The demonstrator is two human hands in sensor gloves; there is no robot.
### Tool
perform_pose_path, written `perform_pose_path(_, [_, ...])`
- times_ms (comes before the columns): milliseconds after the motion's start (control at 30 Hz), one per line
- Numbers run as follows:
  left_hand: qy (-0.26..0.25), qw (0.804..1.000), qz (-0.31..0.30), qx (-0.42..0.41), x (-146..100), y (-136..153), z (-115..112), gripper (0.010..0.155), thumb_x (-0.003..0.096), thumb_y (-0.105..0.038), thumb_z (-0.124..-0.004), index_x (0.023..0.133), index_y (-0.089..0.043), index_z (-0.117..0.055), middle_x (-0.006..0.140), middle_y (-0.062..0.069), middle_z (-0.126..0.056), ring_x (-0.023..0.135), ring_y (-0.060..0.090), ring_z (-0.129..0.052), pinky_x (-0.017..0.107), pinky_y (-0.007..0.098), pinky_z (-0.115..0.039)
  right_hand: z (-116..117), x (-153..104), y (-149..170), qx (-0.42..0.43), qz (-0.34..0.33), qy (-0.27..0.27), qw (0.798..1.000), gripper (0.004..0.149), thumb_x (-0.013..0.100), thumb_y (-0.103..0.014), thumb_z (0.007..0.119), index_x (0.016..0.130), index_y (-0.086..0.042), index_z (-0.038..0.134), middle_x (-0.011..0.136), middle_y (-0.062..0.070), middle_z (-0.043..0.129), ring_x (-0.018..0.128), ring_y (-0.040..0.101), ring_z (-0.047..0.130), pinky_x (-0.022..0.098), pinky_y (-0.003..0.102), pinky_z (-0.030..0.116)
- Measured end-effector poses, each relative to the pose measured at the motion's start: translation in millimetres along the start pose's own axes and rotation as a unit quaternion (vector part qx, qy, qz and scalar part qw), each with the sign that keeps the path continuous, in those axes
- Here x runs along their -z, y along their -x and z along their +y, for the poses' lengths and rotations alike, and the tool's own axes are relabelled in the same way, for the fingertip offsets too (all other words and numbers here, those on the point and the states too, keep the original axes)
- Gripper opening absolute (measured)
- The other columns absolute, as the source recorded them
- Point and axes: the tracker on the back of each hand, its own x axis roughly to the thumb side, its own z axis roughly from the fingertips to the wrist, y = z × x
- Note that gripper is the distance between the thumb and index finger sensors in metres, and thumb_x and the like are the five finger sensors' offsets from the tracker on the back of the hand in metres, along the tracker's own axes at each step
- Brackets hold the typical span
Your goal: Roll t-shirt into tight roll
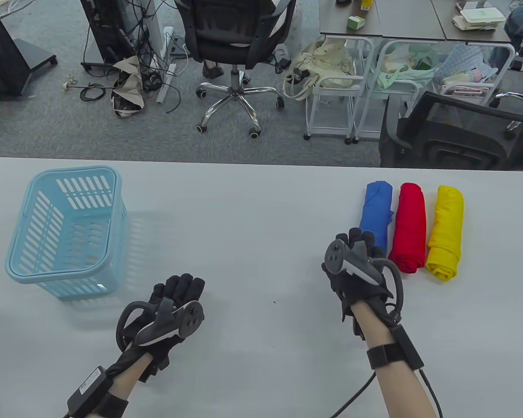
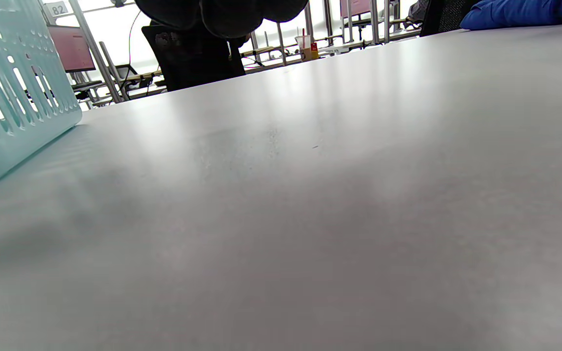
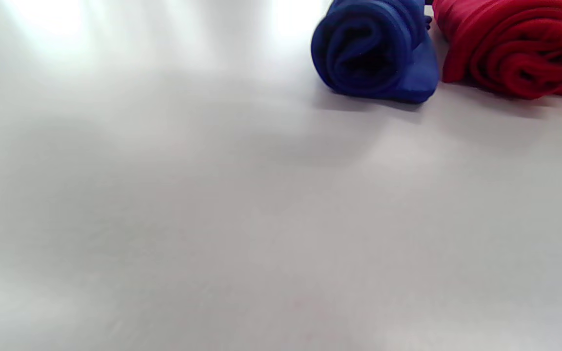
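Note:
Three rolled t-shirts lie side by side at the right of the white table [image 1: 253, 209]: a blue roll [image 1: 377, 213], a red roll [image 1: 409, 226] and a yellow roll [image 1: 446, 230]. My right hand [image 1: 357, 246] hovers just left of the blue roll's near end and holds nothing. The right wrist view shows the coiled ends of the blue roll [image 3: 373, 51] and the red roll [image 3: 515, 48] lying free, with no fingers in frame. My left hand [image 1: 181, 289] rests low at the front left, its fingers [image 2: 222, 14] loosely curled and empty.
A light blue slotted basket [image 1: 65, 230] stands at the table's left, close to my left hand; its wall [image 2: 12, 87] shows in the left wrist view. Beyond the far table edge are office chairs [image 1: 235, 35], white carts and cables on the carpet.

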Motion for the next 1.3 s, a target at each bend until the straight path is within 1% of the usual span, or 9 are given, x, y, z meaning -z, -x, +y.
perform_pose_path(133, [-0.050, 0.998, -0.021, -0.024, -10, -14, 26, 0.073, 0.0487, -0.058, -0.039, 0.112, -0.030, -0.016, 0.125, 0.006, -0.031, 0.115, 0.033, -0.046, 0.083, 0.052, -0.048, 5, -55, -11, -0.007, -0.060, 0.058, 0.996, 0.079, 0.060, -0.055, 0.036, 0.113, -0.013, -0.006, 0.110, 0.020, -0.017, 0.097, 0.049, -0.018, 0.068, 0.064, 0.005])
perform_pose_path(233, [-0.059, 0.997, -0.025, -0.043, -4, -24, 35, 0.073, 0.0486, -0.059, -0.039, 0.112, -0.032, -0.014, 0.125, 0.007, -0.025, 0.116, 0.034, -0.040, 0.084, 0.053, -0.044, 8, -71, -15, -0.003, -0.081, 0.077, 0.994, 0.079, 0.061, -0.054, 0.038, 0.113, -0.014, -0.005, 0.112, 0.020, -0.014, 0.100, 0.050, -0.015, 0.069, 0.065, 0.007])
perform_pose_path(333, [-0.037, 0.998, -0.009, -0.054, 7, -30, 38, 0.073, 0.0486, -0.059, -0.038, 0.111, -0.033, -0.011, 0.124, 0.007, -0.014, 0.116, 0.036, -0.029, 0.084, 0.055, -0.036, 11, -70, -16, -0.042, -0.065, 0.101, 0.992, 0.079, 0.061, -0.053, 0.037, 0.111, -0.015, -0.010, 0.112, 0.019, -0.017, 0.100, 0.049, -0.018, 0.070, 0.065, 0.004])
perform_pose_path(500, [-0.080, 0.988, 0.076, -0.111, 2, -24, 34, 0.073, 0.0491, -0.058, -0.037, 0.111, -0.033, -0.009, 0.122, 0.008, -0.006, 0.115, 0.038, -0.019, 0.084, 0.057, -0.031, 25, -63, -13, -0.094, -0.050, 0.092, 0.990, 0.079, 0.061, -0.053, 0.038, 0.111, -0.017, -0.010, 0.111, 0.018, -0.020, 0.099, 0.047, -0.022, 0.069, 0.064, 0.001])
perform_pose_path(667, [-0.109, 0.991, 0.068, -0.036, -9, -21, 25, 0.075, 0.0447, -0.064, -0.034, 0.111, -0.036, -0.010, 0.122, 0.009, -0.008, 0.115, 0.039, -0.022, 0.083, 0.059, -0.035, 32, -56, -19, -0.113, -0.057, 0.081, 0.989, 0.081, 0.061, -0.054, 0.040, 0.109, -0.017, -0.014, 0.108, 0.016, -0.024, 0.096, 0.045, -0.026, 0.068, 0.064, -0.002])
perform_pose_path(833, [-0.128, 0.990, 0.059, -0.026, -9, -16, 28, 0.077, 0.0438, -0.065, -0.032, 0.110, -0.035, -0.004, 0.121, 0.008, -0.002, 0.115, 0.040, -0.015, 0.082, 0.063, -0.028, 40, -54, -24, -0.146, -0.054, 0.077, 0.985, 0.084, 0.061, -0.055, 0.043, 0.107, -0.018, -0.018, 0.104, 0.015, -0.028, 0.093, 0.044, -0.030, 0.066, 0.064, -0.005])
perform_pose_path(933, [-0.121, 0.990, 0.065, 0.012, -5, -17, 23, 0.079, 0.0432, -0.066, -0.031, 0.110, -0.034, -0.004, 0.121, 0.009, -0.001, 0.114, 0.040, -0.010, 0.077, 0.066, -0.014, 42, -53, -25, -0.155, -0.051, 0.074, 0.984, 0.084, 0.061, -0.056, 0.044, 0.108, -0.018, -0.015, 0.105, 0.015, -0.028, 0.093, 0.044, -0.030, 0.066, 0.064, -0.005])
perform_pose_path(1033, [-0.107, 0.992, 0.064, 0.011, -1, -15, 19, 0.079, 0.0430, -0.066, -0.031, 0.110, -0.034, -0.004, 0.121, 0.009, -0.001, 0.114, 0.040, -0.010, 0.076, 0.067, -0.014, 42, -53, -25, -0.155, -0.049, 0.072, 0.984, 0.082, 0.060, -0.056, 0.045, 0.112, -0.018, -0.006, 0.108, 0.015, -0.023, 0.095, 0.044, -0.028, 0.067, 0.064, -0.004])
perform_pose_path(1300, [-0.091, 0.993, 0.075, 0.010, 2, -11, 16, 0.079, 0.0434, -0.065, -0.033, 0.110, -0.033, -0.006, 0.121, 0.010, -0.003, 0.113, 0.040, -0.011, 0.076, 0.066, -0.014, 42, -53, -24, -0.133, -0.058, 0.059, 0.988, 0.083, 0.059, -0.057, 0.046, 0.113, -0.018, -0.002, 0.111, 0.016, -0.017, 0.097, 0.045, -0.023, 0.068, 0.065, 0.000])
